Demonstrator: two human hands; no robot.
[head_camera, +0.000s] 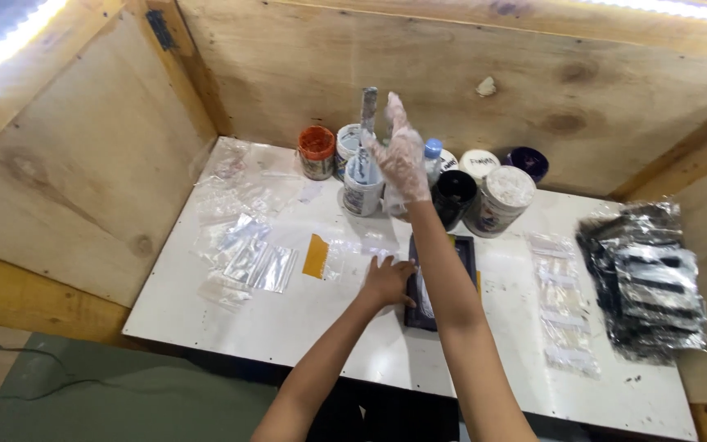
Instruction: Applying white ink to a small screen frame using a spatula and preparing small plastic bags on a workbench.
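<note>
The gloved right hand (401, 155) reaches far, fingers spread and holding nothing, just beside the brush (367, 110) standing in a tub (362, 192). The bare left hand (388, 282) lies flat, steadying the dark tray (461, 250) nearby.

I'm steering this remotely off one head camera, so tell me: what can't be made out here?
- Black tray: its middle is hidden by the right forearm, its left edge by the left hand.
- Stick by the gloved right hand: motion blur; grip unclear.
- Jars at the back: contents too small, some hidden behind the hand.
- Black packets: glare hides what is inside.
</note>
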